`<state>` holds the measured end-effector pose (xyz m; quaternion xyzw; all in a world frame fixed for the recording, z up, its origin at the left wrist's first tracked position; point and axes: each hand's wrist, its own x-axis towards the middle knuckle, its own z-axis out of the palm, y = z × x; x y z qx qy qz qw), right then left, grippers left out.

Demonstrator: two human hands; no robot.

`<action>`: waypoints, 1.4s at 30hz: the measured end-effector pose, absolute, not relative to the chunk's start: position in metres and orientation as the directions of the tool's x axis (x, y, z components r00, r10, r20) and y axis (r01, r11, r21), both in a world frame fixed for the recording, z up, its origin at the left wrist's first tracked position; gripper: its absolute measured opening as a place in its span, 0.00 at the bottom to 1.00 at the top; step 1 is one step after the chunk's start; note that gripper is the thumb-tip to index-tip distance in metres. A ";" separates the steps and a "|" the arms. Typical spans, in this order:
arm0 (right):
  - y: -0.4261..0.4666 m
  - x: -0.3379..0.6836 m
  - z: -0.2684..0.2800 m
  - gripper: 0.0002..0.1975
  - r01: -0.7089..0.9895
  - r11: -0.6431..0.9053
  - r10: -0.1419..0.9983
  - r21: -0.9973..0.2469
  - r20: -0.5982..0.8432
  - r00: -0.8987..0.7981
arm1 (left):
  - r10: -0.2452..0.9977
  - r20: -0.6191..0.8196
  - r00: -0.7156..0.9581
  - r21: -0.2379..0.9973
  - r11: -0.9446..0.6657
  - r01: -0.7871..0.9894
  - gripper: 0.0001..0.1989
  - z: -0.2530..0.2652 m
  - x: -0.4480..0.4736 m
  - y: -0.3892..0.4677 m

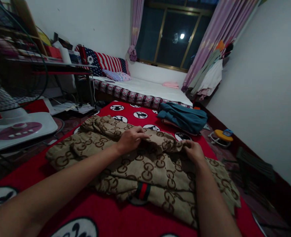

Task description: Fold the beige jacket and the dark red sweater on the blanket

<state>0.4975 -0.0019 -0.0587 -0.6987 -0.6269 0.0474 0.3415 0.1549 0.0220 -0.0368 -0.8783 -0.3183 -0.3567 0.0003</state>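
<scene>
Currently both hands down on tan monogram garment (140, 168), spread over red blanket with round black-and-white prints (125, 115). Left hand (132, 139) pinching a bunched ridge of the fabric, fingers curled over the fold, thumb underneath probably, hard to confirm in the dim light. Right hand (194, 152) clamped on the same ridge further along, fingers buried in cloth. Ridge running straight from one grip to the other, so long axis of the gathered part lying left-to-right between the hands. Bulk of garment lying nearer than both grips, toward the body; red-and-green striped band (143, 191) below and between the wrists. One loose section, maybe a sleeve or leg, trailing outward past the left grip toward the fan base. Left hand nearer that trailing section; right hand nearer the far hem edge off the right forearm.

Beyond the grips, further out and slightly right: folded teal garment (183, 117) stacked on something pink, on the same blanket. Further still, mattress with white sheet (147, 89), small pink folded item on it, lilac pillow at its head end. Far left of the left grip: white fan base with maroon dial panel (17, 130), wire fan cage above. Right of the right grip, on the floor: small yellow round object (223, 135), unclear what. Clothes hanging near purple curtain. No containers in view.
</scene>
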 end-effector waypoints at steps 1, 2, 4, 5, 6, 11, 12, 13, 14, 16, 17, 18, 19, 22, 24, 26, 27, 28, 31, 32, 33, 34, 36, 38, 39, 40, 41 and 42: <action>-0.001 0.498 -0.056 0.15 0.739 0.036 0.893 -0.672 0.353 0.278 | 0.548 0.678 0.491 0.243 -0.797 0.553 0.19 -0.031 0.150 0.021; 0.000 0.499 -0.053 0.16 0.632 0.054 0.871 -0.773 0.346 0.349 | 0.535 0.719 0.444 0.256 -0.798 0.546 0.17 -0.026 0.145 0.019; -0.001 0.498 -0.049 0.16 0.531 0.020 0.804 -0.847 0.330 0.495 | 0.517 0.754 0.406 0.259 -0.802 0.538 0.16 -0.019 0.135 0.014; -0.001 0.495 -0.048 0.16 0.555 -0.042 0.767 -0.831 0.329 0.551 | 0.520 0.741 0.426 0.248 -0.801 0.545 0.16 -0.018 0.131 0.010; -0.002 0.492 -0.049 0.16 0.610 -0.133 0.743 -0.781 0.329 0.583 | 0.535 0.702 0.471 0.232 -0.796 0.558 0.16 -0.019 0.128 0.005; -0.010 0.471 -0.049 0.16 0.820 -0.437 0.815 -0.371 0.224 0.535 | 0.622 0.330 0.710 0.134 -0.775 0.618 0.15 -0.028 0.126 -0.022; -0.011 0.467 -0.045 0.16 0.840 -0.425 0.816 -0.337 0.260 0.517 | 0.629 0.298 0.718 0.130 -0.771 0.623 0.12 -0.028 0.128 -0.026; -0.013 0.463 -0.040 0.16 0.862 -0.387 0.806 -0.326 0.334 0.488 | 0.639 0.285 0.715 0.136 -0.765 0.629 0.10 -0.026 0.130 -0.029; -0.015 0.458 -0.034 0.16 0.886 -0.320 0.787 -0.337 0.426 0.446 | 0.650 0.281 0.706 0.151 -0.756 0.637 0.12 -0.024 0.133 -0.031; -0.020 0.442 -0.021 0.15 0.911 -0.090 0.750 -0.402 0.574 0.328 | 0.682 0.280 0.676 0.207 -0.730 0.651 0.18 -0.019 0.138 -0.029; -0.021 0.432 -0.016 0.14 0.894 0.051 0.756 -0.446 0.602 0.258 | 0.703 0.289 0.650 0.240 -0.710 0.662 0.19 -0.018 0.140 -0.024; -0.023 0.421 -0.013 0.12 0.854 0.181 0.781 -0.487 0.599 0.177 | 0.726 0.308 0.615 0.268 -0.687 0.676 0.19 -0.018 0.139 -0.017; -0.024 0.410 -0.012 0.10 0.807 0.282 0.812 -0.518 0.577 0.086 | 0.749 0.335 0.572 0.285 -0.659 0.696 0.17 -0.019 0.137 -0.008; -0.022 0.384 -0.022 0.11 0.774 0.374 0.868 -0.510 0.488 -0.098 | 0.828 0.415 0.378 0.236 -0.499 0.834 0.15 -0.025 0.117 0.026; -0.017 0.379 -0.036 0.20 0.829 0.314 0.887 -0.463 0.454 -0.082 | 0.885 0.416 0.208 0.151 -0.293 0.944 0.18 -0.031 0.094 0.047; -0.010 0.381 -0.051 0.28 0.857 0.243 0.912 -0.455 0.409 -0.041 | 0.927 0.365 0.081 0.083 -0.119 0.989 0.22 -0.036 0.071 0.061; -0.006 0.384 -0.058 0.28 0.855 0.228 0.924 -0.467 0.382 -0.038 | 0.943 0.327 0.053 0.058 -0.076 0.995 0.24 -0.038 0.062 0.066; -0.002 0.387 -0.064 0.26 0.846 0.226 0.932 -0.483 0.361 -0.043 | 0.957 0.286 0.044 0.039 -0.057 0.998 0.25 -0.040 0.054 0.068; 0.003 0.394 -0.072 0.14 0.800 0.249 0.925 -0.545 0.378 -0.030 | 0.982 0.183 0.045 0.013 -0.049 0.999 0.21 -0.046 0.044 0.072; 0.004 0.395 -0.072 0.11 0.784 0.252 0.915 -0.567 0.404 -0.002 | 0.986 0.161 0.043 0.011 -0.045 0.999 0.18 -0.046 0.044 0.072; 0.003 0.396 -0.072 0.09 0.767 0.253 0.901 -0.589 0.433 0.035 | 0.989 0.143 0.043 0.012 -0.045 0.999 0.15 -0.046 0.044 0.073; 0.002 0.396 -0.070 0.08 0.750 0.256 0.884 -0.610 0.462 0.074 | 0.990 0.134 0.045 0.011 -0.047 0.999 0.13 -0.044 0.045 0.073; 0.000 0.398 -0.067 0.08 0.721 0.265 0.841 -0.640 0.519 0.152 | 0.990 0.132 0.055 0.006 -0.056 0.998 0.10 -0.036 0.045 0.072; -0.001 0.401 -0.067 0.08 0.704 0.266 0.800 -0.658 0.558 0.220 | 0.987 0.155 0.051 -0.002 -0.051 0.999 0.11 -0.023 0.043 0.066; 0.000 0.403 -0.068 0.08 0.699 0.260 0.789 -0.666 0.564 0.244 | 0.983 0.181 0.037 -0.014 -0.035 0.999 0.13 -0.015 0.042 0.062; 0.001 0.404 -0.070 0.08 0.698 0.253 0.788 -0.670 0.561 0.253 | 0.977 0.211 0.019 -0.034 -0.012 0.999 0.14 -0.007 0.040 0.057; 0.001 0.404 -0.071 0.09 0.705 0.244 0.796 -0.666 0.552 0.247 | 0.972 0.237 -0.001 -0.063 0.016 0.998 0.14 0.002 0.040 0.051; 0.002 0.404 -0.072 0.09 0.719 0.233 0.805 -0.655 0.545 0.235 | 0.968 0.249 -0.018 -0.099 0.044 0.994 0.15 0.010 0.040 0.045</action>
